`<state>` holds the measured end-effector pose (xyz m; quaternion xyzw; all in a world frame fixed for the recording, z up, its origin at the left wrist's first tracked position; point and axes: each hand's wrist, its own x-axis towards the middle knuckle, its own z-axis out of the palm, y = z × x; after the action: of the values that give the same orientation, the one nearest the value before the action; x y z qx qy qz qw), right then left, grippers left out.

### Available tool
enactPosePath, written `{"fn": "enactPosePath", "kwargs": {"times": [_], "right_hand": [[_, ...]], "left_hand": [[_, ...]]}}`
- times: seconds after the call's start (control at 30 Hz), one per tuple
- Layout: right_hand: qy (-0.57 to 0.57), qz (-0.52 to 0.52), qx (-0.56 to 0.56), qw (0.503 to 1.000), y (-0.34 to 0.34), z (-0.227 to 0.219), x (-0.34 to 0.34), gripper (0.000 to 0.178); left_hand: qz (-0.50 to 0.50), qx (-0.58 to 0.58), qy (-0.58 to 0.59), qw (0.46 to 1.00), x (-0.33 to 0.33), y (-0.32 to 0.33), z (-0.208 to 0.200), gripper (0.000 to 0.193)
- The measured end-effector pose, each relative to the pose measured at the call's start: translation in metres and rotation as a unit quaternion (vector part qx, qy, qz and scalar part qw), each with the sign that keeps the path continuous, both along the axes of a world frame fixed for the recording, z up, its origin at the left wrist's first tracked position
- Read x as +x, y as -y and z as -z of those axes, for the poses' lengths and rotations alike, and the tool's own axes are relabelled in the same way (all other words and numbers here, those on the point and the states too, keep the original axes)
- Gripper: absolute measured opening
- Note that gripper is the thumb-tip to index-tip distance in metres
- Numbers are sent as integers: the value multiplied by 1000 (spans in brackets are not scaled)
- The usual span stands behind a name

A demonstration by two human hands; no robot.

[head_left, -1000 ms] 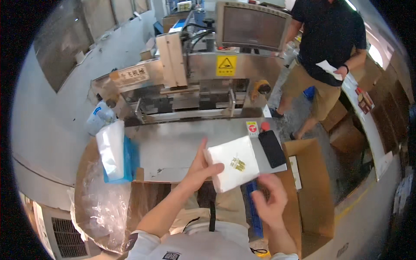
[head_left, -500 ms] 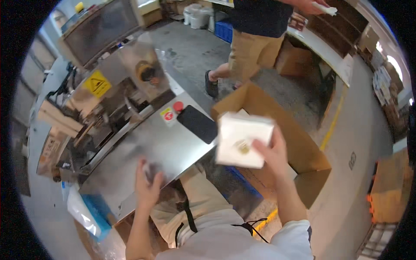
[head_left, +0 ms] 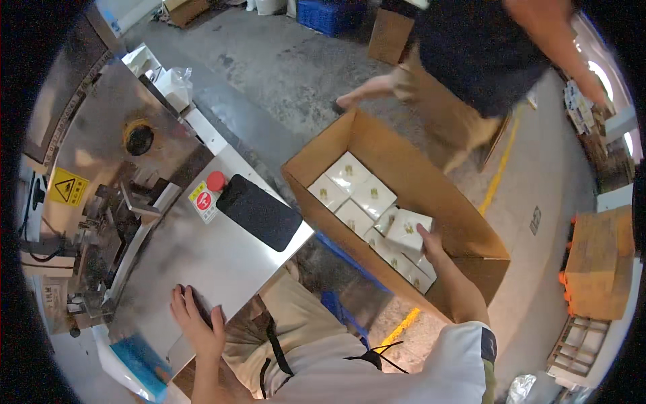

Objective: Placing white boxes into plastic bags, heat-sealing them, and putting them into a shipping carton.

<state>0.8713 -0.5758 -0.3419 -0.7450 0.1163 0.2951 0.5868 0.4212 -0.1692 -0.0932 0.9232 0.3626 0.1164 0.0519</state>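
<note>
My right hand (head_left: 432,242) grips a white square napkin pack (head_left: 405,227) with a small gold emblem, pinching its right edge inside the open cardboard box (head_left: 441,195). The held pack lies tilted over several similar packs (head_left: 373,195) laid in rows in the box. My left hand (head_left: 200,326) rests on the metal worktable (head_left: 232,259) near its front edge, fingers stretched out and holding nothing.
A black phone (head_left: 261,214) lies on the table beside a red button (head_left: 215,180). To the left stands a machine with a yellow warning sign (head_left: 68,187). Another person (head_left: 481,60) is beyond the box. A blue plastic bag (head_left: 140,363) hangs at the table's lower left.
My right hand has lowered the napkin pack into the box. My left hand has settled on the tabletop. The view has turned toward the box, and the other person has moved right and closer.
</note>
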Motion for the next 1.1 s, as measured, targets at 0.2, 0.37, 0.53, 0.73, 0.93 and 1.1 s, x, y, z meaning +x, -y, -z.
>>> {"fn": "enactPosePath", "kwargs": {"times": [0.2,0.37,0.53,0.73,0.93,1.1], "right_hand": [[-159,118,-150,969,8,73,22,55],[-128,97,-6,987,-8,83,18,49],[-54,-68,-220,972,14,44,44,42],[259,-259,-279,887,-42,-65,16,45],[322,-292,-112,894,-91,-158,-13,39],[240,-241,23,940,-118,-235,-72,33]], "left_hand": [[8,-14,-6,1000,8,-2,2,70],[9,-3,-17,1000,10,-2,-1,71],[16,1,24,1000,19,1,-5,63],[11,-99,188,977,-7,-1,-11,28],[-188,-135,352,907,-142,-62,-57,22],[-491,89,221,838,-290,-138,-97,59]]}}
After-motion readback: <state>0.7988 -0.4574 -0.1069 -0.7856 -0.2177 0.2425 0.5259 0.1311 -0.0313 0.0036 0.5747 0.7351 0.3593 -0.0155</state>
